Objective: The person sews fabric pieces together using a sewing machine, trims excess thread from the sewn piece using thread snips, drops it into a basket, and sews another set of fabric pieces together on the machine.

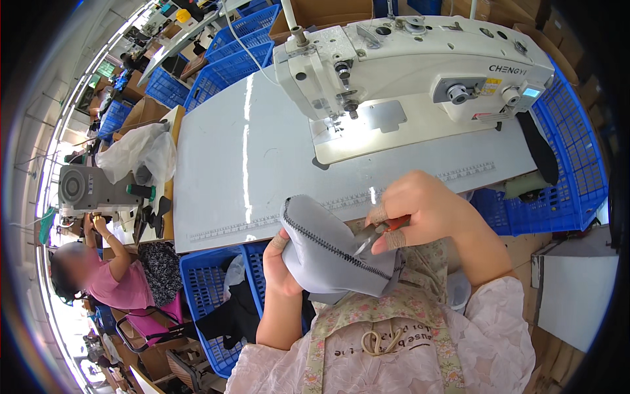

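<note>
- Grey fabric piece (328,253) with dark stitched edge sits between both hands, over the lap.
- Left hand (281,266) grips its underside.
- Right hand (420,213) pinches small snips (374,235) at the seam; it seems a trimming step, needing careful aim.
- White sewing machine (420,72) stands beyond the hands.

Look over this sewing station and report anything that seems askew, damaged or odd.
Nothing stands out. The left hand holds a grey fabric piece with dark zigzag stitching along its edge, and the right hand works small snips at that seam. The sewing machine sits squarely on the white table.
</note>
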Demonstrator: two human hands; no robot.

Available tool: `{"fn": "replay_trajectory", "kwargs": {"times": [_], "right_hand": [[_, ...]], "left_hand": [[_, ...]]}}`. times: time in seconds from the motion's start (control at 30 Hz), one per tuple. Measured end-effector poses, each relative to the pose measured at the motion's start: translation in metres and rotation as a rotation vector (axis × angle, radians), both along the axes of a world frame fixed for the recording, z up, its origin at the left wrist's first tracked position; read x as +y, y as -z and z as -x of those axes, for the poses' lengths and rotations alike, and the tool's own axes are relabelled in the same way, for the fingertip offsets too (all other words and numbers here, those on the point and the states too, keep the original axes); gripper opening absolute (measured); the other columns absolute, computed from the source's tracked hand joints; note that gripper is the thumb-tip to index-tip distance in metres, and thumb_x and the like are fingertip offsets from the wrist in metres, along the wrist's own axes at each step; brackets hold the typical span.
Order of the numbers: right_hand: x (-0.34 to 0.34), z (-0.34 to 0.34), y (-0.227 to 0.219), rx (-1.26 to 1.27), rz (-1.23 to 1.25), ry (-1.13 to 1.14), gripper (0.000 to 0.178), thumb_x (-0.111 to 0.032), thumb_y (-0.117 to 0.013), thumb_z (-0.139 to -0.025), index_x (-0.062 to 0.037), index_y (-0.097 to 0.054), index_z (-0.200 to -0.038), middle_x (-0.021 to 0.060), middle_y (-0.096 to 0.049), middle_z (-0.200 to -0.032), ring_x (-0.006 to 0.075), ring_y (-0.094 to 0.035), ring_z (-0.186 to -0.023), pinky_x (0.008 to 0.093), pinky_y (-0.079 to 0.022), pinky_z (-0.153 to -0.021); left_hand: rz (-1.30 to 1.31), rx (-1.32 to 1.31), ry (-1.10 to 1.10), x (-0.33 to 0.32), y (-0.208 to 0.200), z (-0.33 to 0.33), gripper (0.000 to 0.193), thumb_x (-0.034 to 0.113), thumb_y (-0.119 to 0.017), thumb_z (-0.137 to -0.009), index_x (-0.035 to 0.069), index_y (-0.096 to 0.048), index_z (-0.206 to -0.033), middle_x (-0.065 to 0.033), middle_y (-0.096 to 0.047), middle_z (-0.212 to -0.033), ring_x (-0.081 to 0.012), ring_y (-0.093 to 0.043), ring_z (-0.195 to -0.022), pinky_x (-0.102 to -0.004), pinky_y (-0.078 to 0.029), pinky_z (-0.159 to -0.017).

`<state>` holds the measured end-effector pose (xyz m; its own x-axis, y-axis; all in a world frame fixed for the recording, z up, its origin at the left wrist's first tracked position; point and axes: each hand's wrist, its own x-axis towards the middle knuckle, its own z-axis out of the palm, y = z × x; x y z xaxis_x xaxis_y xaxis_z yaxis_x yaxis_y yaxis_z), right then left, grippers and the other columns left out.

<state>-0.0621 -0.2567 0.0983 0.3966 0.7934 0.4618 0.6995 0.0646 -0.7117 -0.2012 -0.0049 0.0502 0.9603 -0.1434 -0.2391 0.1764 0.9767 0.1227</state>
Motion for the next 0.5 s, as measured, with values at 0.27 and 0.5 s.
{"fn": "replay_trajectory", "kwargs": {"times": [0.27,0.5], "right_hand": [[0.0037,-0.0004,-0.0023,0.035,0.056,0.017,0.038,-0.043,-0.080,-0.071,-0.0065,-0.074,-0.081,0.0068,-0.057,-0.057,0.0232,-0.053,-0.052,0.0337,-0.040,-0.048],[0.0083,-0.0022,-0.0001,0.046,0.011,0.009,0.034,-0.040,-0.083,-0.068,-0.0082,-0.074,-0.079,0.0042,-0.051,-0.053,0.0212,-0.051,-0.049,0.0327,-0.037,-0.046]], "left_hand": [[0.018,-0.016,0.021,-0.0039,-0.0036,-0.0030,0.037,0.020,-0.052,-0.095,-0.001,-0.054,-0.126,-0.0201,-0.061,-0.125,-0.0351,-0.060,-0.114,-0.0523,-0.046,-0.100],[0.032,-0.015,0.028,-0.0042,-0.0009,-0.0050,0.037,0.020,-0.051,-0.096,-0.001,-0.054,-0.126,-0.0193,-0.061,-0.125,-0.0349,-0.059,-0.115,-0.0526,-0.046,-0.100]]}}
